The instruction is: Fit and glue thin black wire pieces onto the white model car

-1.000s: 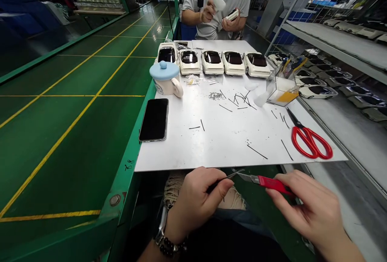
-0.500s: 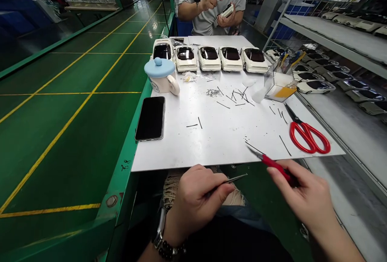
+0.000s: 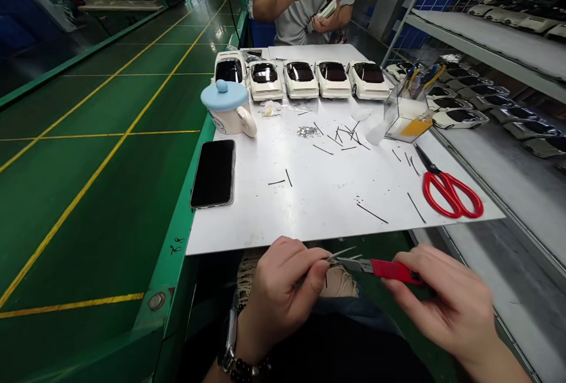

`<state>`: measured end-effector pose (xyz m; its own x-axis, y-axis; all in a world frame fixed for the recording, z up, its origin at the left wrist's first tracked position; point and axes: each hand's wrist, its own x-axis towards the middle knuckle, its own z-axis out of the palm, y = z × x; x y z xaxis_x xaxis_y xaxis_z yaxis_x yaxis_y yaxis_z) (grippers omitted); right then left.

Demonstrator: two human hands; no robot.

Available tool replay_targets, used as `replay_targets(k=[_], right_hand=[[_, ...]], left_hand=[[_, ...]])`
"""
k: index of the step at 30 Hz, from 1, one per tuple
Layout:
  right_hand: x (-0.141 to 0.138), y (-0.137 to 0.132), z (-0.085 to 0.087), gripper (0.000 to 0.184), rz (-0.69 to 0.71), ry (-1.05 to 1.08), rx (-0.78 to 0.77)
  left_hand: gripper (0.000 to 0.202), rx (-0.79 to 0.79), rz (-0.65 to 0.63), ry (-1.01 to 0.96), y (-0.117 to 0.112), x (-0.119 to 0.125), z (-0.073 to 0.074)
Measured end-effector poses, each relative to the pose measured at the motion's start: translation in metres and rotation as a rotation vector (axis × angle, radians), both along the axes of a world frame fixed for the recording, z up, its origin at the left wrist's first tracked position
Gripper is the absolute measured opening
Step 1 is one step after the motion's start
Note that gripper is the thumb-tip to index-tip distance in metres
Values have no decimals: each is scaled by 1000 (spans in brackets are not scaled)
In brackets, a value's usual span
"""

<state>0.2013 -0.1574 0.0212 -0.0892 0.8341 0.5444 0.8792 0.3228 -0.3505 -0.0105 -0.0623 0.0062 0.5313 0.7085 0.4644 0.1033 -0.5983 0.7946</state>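
A green-edged counter (image 3: 174, 241) runs away from the wearer, with a white board (image 3: 318, 206) lying on it. A co-worker (image 3: 305, 0) stands across the far end, and a shelf (image 3: 486, 177) of further car bodies flanks the right side. Along the board's far edge stand five white model cars (image 3: 300, 79). Nearer lie a blue-lidded mug (image 3: 227, 115), a black phone (image 3: 213, 174), red-handled scissors (image 3: 451, 194) and scattered thin black strips (image 3: 374, 213).

Below the board's near edge, over the wearer's lap, the left hand (image 3: 283, 294) is curled, pinching tweezers (image 3: 342, 256). The right hand (image 3: 442, 306) is closed around a red-handled craft knife (image 3: 389, 270). The knife's long axis lies nearly level, pointing left from the right hand; the tweezers slant up and right from the left hand. Their tips converge, touching or just apart; blur prevents a firmer finding. Whatever the tweezers grip is too small to tell.

Compared with the earlier frame, the knife has dropped from a steep tilt over the board's edge to this level line.
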Motion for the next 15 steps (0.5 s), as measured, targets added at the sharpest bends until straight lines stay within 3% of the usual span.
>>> replay_targets(k=[10,15], right_hand=[[1,1,1,12,-48,-17,11],[-2,1,1,14,-107,-34,28]], left_hand=[[15,-107,25,-29,1,0,-3],[11,-85,63,-1,3,-2,-6]])
